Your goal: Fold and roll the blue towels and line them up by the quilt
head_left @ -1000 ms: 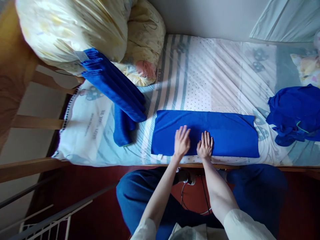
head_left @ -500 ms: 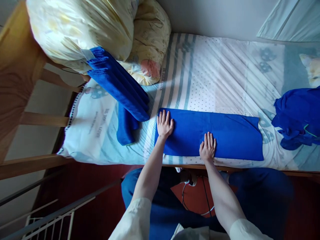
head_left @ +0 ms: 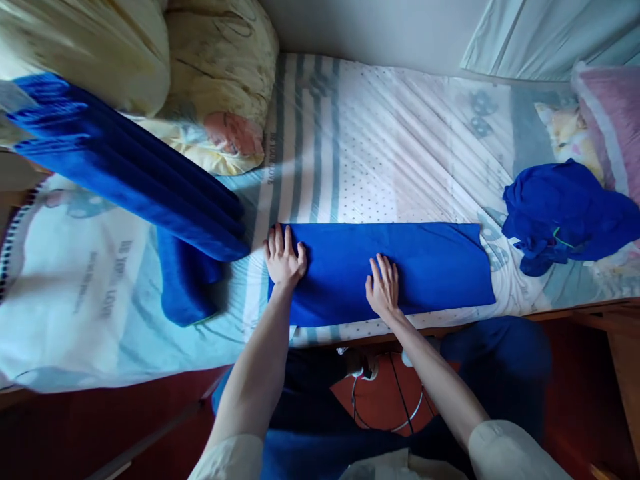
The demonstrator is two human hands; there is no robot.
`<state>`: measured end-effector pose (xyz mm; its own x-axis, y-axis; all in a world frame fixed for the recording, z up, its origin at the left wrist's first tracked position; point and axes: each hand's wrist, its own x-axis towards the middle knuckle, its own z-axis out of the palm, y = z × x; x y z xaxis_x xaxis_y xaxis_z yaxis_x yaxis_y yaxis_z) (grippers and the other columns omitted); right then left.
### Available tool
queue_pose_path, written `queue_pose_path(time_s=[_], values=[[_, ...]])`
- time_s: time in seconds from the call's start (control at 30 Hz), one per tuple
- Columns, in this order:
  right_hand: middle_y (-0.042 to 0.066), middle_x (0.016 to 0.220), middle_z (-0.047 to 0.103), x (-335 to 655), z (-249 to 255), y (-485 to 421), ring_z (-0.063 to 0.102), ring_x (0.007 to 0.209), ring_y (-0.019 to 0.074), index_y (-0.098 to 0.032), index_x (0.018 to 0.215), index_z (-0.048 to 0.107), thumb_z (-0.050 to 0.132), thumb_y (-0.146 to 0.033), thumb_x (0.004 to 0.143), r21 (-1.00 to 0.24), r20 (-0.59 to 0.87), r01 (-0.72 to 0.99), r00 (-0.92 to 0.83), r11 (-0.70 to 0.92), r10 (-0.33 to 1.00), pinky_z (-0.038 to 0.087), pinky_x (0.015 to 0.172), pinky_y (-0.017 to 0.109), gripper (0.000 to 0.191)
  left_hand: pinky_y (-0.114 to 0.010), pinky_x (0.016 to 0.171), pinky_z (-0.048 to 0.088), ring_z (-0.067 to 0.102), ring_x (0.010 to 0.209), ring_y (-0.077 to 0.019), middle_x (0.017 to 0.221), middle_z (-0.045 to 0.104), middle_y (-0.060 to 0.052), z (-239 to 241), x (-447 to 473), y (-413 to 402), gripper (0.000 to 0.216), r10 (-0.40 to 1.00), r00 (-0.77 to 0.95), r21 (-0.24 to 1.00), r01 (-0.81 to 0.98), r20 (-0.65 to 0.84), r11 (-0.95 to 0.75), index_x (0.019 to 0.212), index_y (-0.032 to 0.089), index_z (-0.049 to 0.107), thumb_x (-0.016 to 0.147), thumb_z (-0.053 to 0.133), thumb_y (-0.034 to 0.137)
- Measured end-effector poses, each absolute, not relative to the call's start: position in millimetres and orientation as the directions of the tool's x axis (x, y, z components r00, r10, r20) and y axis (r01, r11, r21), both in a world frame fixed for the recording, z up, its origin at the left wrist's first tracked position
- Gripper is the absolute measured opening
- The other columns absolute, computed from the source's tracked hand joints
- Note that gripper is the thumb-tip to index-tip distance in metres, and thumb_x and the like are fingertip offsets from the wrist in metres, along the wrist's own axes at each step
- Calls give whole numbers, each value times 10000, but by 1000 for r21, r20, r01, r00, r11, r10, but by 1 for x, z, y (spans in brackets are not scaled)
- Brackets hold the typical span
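A blue towel [head_left: 340,267], folded into a long flat rectangle, lies along the front edge of the bed. My left hand [head_left: 285,259] rests open on its left end, fingers spread and pointing away from me. Near the towel's middle, my right hand [head_left: 384,287] is on the cloth with its fingers extended and slightly bent. To the left lies a stack of folded blue towels [head_left: 150,180], its near end close to my left hand. Under that stack another folded blue cloth [head_left: 183,283] sticks out.
A crumpled blue cloth heap [head_left: 565,213] sits on the right, beside a pink pillow [head_left: 613,120]. Yellowish stuffed bedding [head_left: 220,87] stands at the back left. Cables [head_left: 395,427] lie on the red floor below the striped bed sheet [head_left: 390,147].
My view has turned to the right, bringing the pink pillow into sight. My right hand has shifted slightly left along the towel, its fingers now more bent. The left hand stays on the left end.
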<state>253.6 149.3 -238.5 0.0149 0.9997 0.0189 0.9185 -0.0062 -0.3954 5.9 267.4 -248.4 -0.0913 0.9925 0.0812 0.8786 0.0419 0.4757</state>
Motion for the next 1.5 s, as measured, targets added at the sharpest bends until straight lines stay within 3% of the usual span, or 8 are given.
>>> queue_pose_path(time_s=[0.27, 0.53, 0.73, 0.93, 1.1, 1.27, 1.4, 1.5], values=[[66, 1694, 301, 351, -239, 211, 240, 1577, 226, -192, 1609, 355, 399, -388, 1053, -326, -33, 937, -148, 129, 989, 161, 1301, 471, 591, -542, 1296, 114, 220, 1575, -334, 1674, 304, -183, -240, 11, 266, 662, 992, -114, 477, 875, 51, 77, 1550, 84, 420, 960, 403, 382], [125, 1691, 293, 493, -235, 211, 236, 1579, 252, -132, 1622, 309, 312, -397, 1059, -179, -52, 980, 75, -83, 996, 185, 1288, 498, 623, -543, 1281, 174, 274, 1553, -354, 1668, 315, -185, -229, 18, 266, 659, 992, -119, 397, 913, 44, 92, 1550, 70, 419, 959, 391, 361], [158, 1699, 255, 535, -246, 212, 230, 1580, 262, -92, 1633, 252, 285, -412, 1058, -95, -26, 979, 179, -181, 983, 208, 1280, 503, 658, -580, 1282, 160, 237, 1566, -366, 1702, 266, -106, -231, 15, 265, 656, 994, -100, 424, 903, 33, 77, 1598, 197, 360, 970, 392, 384], [168, 1714, 192, 563, -256, 220, 177, 1594, 271, -72, 1648, 160, 242, -454, 1057, -47, -45, 973, 223, -225, 974, 220, 1278, 514, 708, -561, 1288, 149, 241, 1567, -358, 1699, 268, -112, -233, 14, 264, 668, 994, -107, 431, 899, 36, 81, 1592, 179, 375, 961, 397, 398], [171, 1714, 191, 576, -248, 225, 171, 1596, 272, -66, 1647, 158, 238, -497, 1054, -30, -110, 979, 199, -204, 974, 223, 1281, 500, 737, -590, 1275, 139, 235, 1565, -372, 1698, 272, -112, -231, 16, 265, 686, 993, -109, 481, 874, 54, 70, 1581, 152, 384, 943, 439, 400], [173, 1706, 219, 552, -238, 191, 163, 1596, 301, -84, 1645, 187, 204, -440, 1061, -40, 9, 957, 288, -288, 958, 181, 1275, 576, 684, -664, 1266, 43, 174, 1574, -411, 1703, 248, -125, -223, 20, 261, 677, 994, -107, 559, 826, 32, 71, 1582, 127, 378, 953, 441, 370], [147, 1699, 261, 533, -239, 140, 212, 1586, 273, -118, 1634, 257, 220, -405, 1056, -129, -44, 960, 246, -250, 968, 179, 1286, 537, 646, -630, 1285, 33, 127, 1595, -349, 1704, 234, -127, -222, 41, 227, 634, 997, -71, 536, 843, 30, 44, 1572, 132, 397, 973, 404, 341], [169, 1664, 338, 531, -237, 114, 252, 1572, 283, -109, 1591, 359, 222, -406, 1049, -226, -49, 914, 334, -336, 941, 181, 1281, 547, 632, -576, 1301, 97, 107, 1603, -294, 1698, 246, -129, -226, 76, 173, 611, 999, 9, 500, 866, 36, -25, 1574, 143, 397, 987, 379, 312]])
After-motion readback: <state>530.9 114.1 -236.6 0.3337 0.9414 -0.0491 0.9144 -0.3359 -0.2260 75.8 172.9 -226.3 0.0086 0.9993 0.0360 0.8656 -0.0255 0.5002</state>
